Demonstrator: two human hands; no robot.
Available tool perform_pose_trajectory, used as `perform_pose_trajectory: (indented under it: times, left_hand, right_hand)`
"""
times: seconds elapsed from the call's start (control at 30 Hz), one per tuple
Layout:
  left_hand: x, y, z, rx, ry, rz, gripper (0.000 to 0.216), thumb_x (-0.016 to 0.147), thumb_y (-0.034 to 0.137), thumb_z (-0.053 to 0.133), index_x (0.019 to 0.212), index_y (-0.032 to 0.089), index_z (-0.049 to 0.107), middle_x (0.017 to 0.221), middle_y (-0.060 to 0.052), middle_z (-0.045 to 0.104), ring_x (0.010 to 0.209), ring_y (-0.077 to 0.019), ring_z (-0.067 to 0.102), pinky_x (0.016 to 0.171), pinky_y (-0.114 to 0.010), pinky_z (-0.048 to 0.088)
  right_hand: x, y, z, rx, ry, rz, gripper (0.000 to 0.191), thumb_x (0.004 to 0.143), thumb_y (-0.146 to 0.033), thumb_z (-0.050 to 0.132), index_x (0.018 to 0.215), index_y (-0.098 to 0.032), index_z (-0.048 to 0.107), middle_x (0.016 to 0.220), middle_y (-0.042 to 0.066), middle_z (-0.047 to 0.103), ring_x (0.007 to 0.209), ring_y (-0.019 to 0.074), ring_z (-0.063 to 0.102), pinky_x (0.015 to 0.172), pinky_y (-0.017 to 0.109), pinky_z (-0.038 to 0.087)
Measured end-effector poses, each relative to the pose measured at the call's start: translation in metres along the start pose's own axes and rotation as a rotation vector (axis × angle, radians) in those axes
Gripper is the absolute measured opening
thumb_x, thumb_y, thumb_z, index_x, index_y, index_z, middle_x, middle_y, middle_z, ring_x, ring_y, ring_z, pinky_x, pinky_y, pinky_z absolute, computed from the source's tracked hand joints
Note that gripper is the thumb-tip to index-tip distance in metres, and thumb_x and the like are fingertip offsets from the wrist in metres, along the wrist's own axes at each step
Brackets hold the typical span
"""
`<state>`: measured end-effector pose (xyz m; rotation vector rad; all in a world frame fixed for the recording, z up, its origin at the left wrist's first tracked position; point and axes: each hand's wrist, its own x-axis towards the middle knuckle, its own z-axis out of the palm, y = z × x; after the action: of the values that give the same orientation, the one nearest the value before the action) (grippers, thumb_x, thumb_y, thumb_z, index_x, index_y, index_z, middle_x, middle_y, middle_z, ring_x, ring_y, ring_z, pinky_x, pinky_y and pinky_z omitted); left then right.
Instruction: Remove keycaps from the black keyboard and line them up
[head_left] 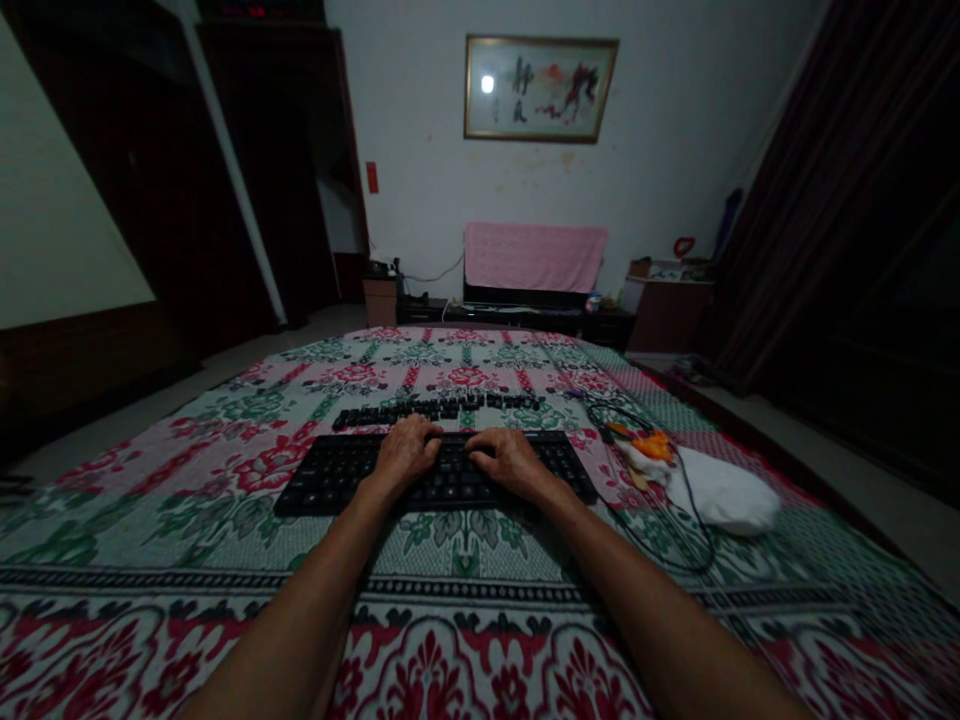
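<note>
A black keyboard (330, 475) lies flat on the patterned bedspread in front of me. My left hand (409, 448) rests over its upper middle, fingers curled and pointing inward, the tips partly hidden. On the other side of the middle, my right hand (508, 460) is bent over the keys with thumb and forefinger close together. Whatever either hand pinches is too small and dark to make out. Just beyond the keyboard, loose black keycaps (375, 414) stand in a broken row on the cloth.
Right of the keyboard lie a looped black cable (701, 530), a white bundle (731, 490) and an orange item (652, 444). The flowered bedspread (465, 555) spreads beneath everything. Against the far wall, a pink cloth (534, 255) hangs over a dark screen on a low cabinet.
</note>
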<state>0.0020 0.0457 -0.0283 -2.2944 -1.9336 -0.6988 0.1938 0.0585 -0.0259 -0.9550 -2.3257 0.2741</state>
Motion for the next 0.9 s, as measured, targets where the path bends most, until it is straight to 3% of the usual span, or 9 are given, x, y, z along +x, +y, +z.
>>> perform_pose_trajectory:
  times: [0.6, 0.9]
  left_hand:
    - [0.0015, 0.0008, 0.0034, 0.001, -0.003, -0.026, 0.026, 0.074, 0.026, 0.044, 0.092, 0.022, 0.062, 0.091, -0.005, 0.056, 0.092, -0.0182, 0.049, 0.085, -0.029, 0.037]
    - [0.0007, 0.0028, 0.0032, -0.026, 0.012, -0.052, 0.025, 0.075, 0.026, 0.044, 0.092, 0.022, 0.062, 0.091, -0.005, 0.055, 0.091, -0.0182, 0.048, 0.083, -0.029, 0.037]
  right_hand:
    - [0.004, -0.0005, -0.0041, -0.014, -0.041, 0.0, 0.019, 0.07, -0.016, 0.052, 0.083, -0.019, 0.065, 0.085, 0.003, 0.064, 0.081, 0.0143, 0.056, 0.076, 0.026, 0.041]
    - [0.0058, -0.001, -0.0021, 0.093, -0.034, 0.007, 0.019, 0.071, -0.015, 0.051, 0.083, -0.018, 0.066, 0.084, 0.004, 0.064, 0.08, 0.0141, 0.057, 0.076, 0.026, 0.043]
